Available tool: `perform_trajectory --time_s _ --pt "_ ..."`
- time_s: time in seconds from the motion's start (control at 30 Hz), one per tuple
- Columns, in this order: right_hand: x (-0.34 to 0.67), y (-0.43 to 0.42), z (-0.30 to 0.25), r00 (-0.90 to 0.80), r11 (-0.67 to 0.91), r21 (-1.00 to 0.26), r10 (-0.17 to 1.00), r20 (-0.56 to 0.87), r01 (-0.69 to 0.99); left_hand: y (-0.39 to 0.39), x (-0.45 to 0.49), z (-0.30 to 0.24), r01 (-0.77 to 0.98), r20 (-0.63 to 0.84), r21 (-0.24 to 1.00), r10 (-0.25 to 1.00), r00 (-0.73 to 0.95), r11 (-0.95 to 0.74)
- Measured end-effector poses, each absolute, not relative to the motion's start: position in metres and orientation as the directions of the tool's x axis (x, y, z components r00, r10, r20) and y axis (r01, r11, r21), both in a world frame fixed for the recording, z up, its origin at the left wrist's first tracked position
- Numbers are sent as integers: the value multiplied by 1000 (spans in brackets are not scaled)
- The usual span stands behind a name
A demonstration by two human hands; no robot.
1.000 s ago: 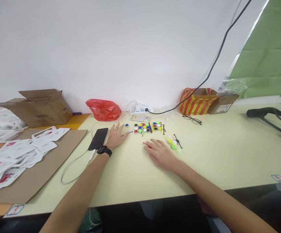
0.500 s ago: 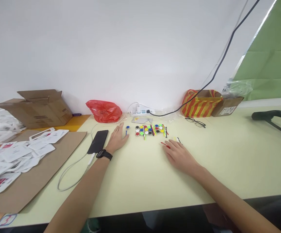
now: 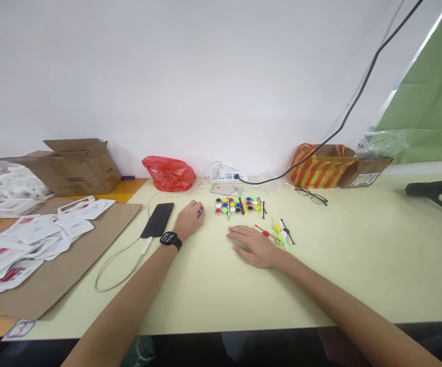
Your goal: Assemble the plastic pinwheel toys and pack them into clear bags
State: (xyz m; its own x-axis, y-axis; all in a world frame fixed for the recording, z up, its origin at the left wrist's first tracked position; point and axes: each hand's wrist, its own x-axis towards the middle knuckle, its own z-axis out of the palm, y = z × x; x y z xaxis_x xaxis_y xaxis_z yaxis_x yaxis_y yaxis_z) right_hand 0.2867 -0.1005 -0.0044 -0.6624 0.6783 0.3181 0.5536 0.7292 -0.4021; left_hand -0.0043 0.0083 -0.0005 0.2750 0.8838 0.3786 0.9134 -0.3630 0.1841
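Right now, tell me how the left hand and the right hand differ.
The left hand is curled over a small blue piece; the right hand lies flat. The left wrist wears a black watch; the right wrist is bare. Both rest on the table.

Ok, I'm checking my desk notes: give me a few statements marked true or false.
The right hand lies flat on the table. True.
The black phone lies right of the coloured caps. False: it lies left of them, beside the left hand, which is curled on a blue piece.
The watch is on the right wrist. False: it is on the left wrist.
The glasses lie in front of the striped bag. True.
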Motion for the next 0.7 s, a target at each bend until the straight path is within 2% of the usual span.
perform_trajectory --time_s 0.13,0.33,0.5,0.6,0.7 --pt "287 -80 -14 -578 675 -455 736 353 581 -9 7 1 935 359 167 902 238 -313" --pt "292 -66 -25 -437 594 -524 804 403 611 -49 60 -2 913 300 168 902 311 -371" --pt "310 -60 -21 -413 581 -578 814 409 573 -72 100 -4 784 354 338 842 407 -521" --pt "316 -61 -13 -413 562 -593 826 383 576 -73 95 5 636 414 463 785 461 -618" --pt "315 -67 -6 -436 567 -579 823 365 585 -70 74 17 548 421 531 763 491 -646"
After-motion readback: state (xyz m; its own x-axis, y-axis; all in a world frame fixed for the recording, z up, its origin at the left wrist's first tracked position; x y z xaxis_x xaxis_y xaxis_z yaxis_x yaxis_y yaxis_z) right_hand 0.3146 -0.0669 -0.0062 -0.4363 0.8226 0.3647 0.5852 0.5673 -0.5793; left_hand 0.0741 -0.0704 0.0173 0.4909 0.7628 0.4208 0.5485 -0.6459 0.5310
